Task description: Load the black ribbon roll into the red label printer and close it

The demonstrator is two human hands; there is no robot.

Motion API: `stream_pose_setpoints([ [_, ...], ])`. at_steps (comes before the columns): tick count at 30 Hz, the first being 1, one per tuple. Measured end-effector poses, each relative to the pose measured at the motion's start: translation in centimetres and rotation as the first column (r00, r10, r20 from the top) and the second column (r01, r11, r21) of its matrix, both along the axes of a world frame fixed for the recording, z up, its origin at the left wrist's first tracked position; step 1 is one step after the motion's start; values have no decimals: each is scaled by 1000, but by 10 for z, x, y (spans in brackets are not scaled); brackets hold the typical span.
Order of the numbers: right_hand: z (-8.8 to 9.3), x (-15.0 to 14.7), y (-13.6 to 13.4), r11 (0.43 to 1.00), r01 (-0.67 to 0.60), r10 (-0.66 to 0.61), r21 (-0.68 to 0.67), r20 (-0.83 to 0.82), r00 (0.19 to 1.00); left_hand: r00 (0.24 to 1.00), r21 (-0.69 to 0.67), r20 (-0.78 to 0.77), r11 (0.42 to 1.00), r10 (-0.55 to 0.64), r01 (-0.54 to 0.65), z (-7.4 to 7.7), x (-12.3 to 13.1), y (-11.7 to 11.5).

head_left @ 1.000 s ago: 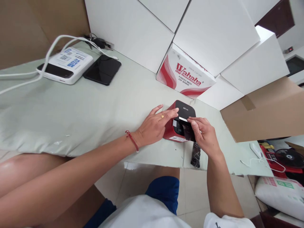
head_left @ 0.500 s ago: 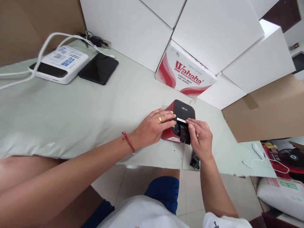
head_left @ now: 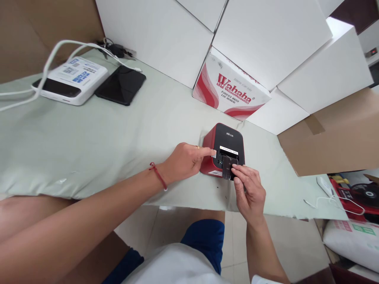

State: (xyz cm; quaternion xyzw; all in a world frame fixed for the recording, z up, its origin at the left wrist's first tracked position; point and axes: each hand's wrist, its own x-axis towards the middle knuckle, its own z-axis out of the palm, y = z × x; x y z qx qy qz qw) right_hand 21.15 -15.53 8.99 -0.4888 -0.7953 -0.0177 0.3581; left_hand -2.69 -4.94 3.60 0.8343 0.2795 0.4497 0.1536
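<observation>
A small machine with red sides and a black top stands on the covered table. A narrow white label lies above its front opening. My left hand is at its left side: the index finger is stretched out, its tip against a small pale grey patch, the other fingers curled with nothing visible in them. A dark, glossy flap shows at the front of the opening. My right hand has fingers and thumb closed on the flap's right edge; whether it is joined to the machine, I cannot tell.
A white and red Wahaha carton stands behind the machine, below stacked white boxes. At left lie a black phone, a white device with a cable, and keys. A brown carton is at right.
My left hand has drawn back from the machine's top, curling its fingers and pointing the index at the left side. My right hand has moved down, leaving more of the opening and flap in sight.
</observation>
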Motion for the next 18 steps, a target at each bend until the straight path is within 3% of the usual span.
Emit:
stream_pose_setpoints([
  [9,4,1,1,999,-13,13,-38,0,1000,999,-14,19,999,31,-30,-6,8,4],
  [12,20,8,10,989,-33,24,-144,-63,998,998,-37,62,999,7,-4,-8,8,1],
  [15,41,14,32,960,40,-86,-275,-156,984,994,-28,111,999,-17,20,-10,8,-1],
  [18,58,14,68,896,141,-174,-421,-41,984,996,-11,90,1000,-12,13,-12,9,-2],
])
